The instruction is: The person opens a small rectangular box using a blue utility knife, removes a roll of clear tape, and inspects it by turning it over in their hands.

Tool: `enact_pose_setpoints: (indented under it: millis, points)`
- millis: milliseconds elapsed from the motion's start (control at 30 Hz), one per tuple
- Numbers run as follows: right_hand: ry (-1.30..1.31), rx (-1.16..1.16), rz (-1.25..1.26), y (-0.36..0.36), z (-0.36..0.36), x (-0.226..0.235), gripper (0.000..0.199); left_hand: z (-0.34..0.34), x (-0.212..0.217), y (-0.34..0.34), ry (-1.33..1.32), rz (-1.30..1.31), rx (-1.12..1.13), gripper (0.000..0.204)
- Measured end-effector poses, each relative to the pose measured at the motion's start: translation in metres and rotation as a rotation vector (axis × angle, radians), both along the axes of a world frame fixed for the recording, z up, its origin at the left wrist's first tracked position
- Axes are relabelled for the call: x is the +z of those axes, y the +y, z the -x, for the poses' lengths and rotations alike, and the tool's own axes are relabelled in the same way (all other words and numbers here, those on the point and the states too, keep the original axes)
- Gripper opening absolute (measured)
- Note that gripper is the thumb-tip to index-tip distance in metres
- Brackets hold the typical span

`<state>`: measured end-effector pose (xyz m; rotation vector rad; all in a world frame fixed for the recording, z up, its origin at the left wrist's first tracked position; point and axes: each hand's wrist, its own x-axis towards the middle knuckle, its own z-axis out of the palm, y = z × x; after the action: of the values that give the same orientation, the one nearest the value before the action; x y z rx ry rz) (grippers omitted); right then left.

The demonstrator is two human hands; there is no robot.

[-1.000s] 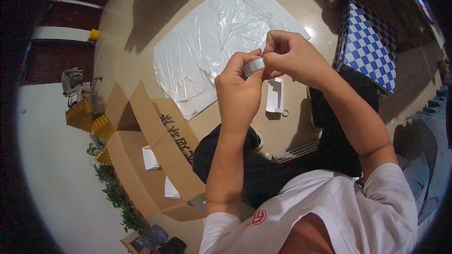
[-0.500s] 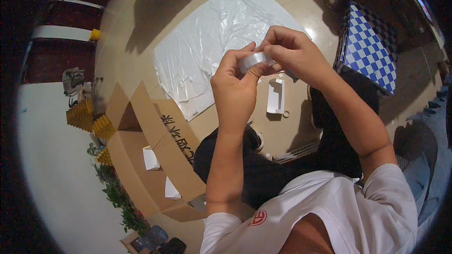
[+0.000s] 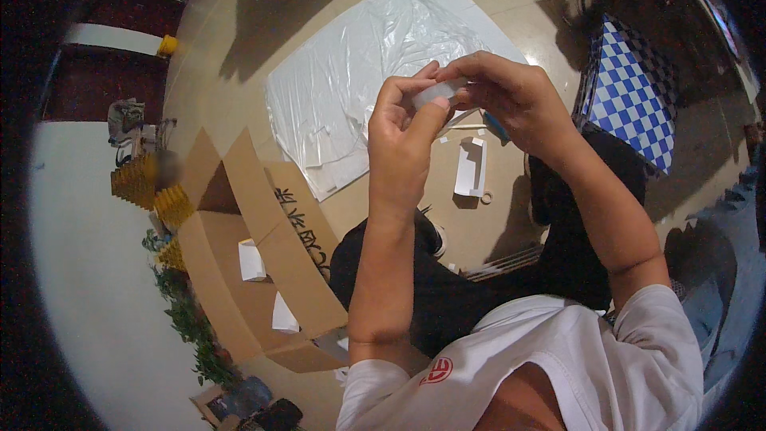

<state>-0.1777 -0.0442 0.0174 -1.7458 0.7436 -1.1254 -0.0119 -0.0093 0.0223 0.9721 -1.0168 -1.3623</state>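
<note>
Both hands: left hand [image 3: 403, 140] and right hand [image 3: 511, 100] meet in mid-air above the floor [image 3: 239, 40], fingertips pinching one small white piece [image 3: 435, 94].
Piece: held between the two hands, over the clear plastic sheet [image 3: 375, 48] and a little open white box [image 3: 471, 166].
Handling: looks light and thin, probably easy to crush; best gripped by its edges with the fingertips.
Hidden: fingers cover most of the piece, so its shape is unclear.
Nearby: open cardboard box [image 3: 255, 255] at the person's left.
</note>
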Motion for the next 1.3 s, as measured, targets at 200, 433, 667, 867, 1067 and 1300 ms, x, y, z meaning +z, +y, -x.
enact_pose_setpoints:
  millis: [200,433,667,867,1067,1300]
  points:
    - [0.084,-0.080,0.250,-0.001,-0.006,-0.004,0.023,-0.004,-0.004,-0.002,-0.047,0.100,-0.007,0.024]
    - [0.049,-0.072,0.243,-0.001,-0.013,-0.003,0.024,0.002,-0.002,-0.001,-0.046,0.125,-0.095,0.031]
    - [-0.009,-0.112,0.074,0.000,-0.015,-0.011,0.023,0.004,-0.002,0.002,0.025,0.098,-0.088,0.026]
    - [-0.046,-0.089,0.063,0.002,-0.017,-0.008,0.022,0.005,-0.010,-0.001,0.050,0.152,-0.056,0.017]
    - [-0.038,-0.108,0.037,0.000,-0.016,-0.009,0.021,0.001,-0.006,0.001,0.065,0.087,-0.092,0.023]
    - [-0.069,-0.079,-0.004,0.002,-0.017,-0.008,0.020,-0.002,-0.008,0.003,0.164,0.038,-0.123,0.024]
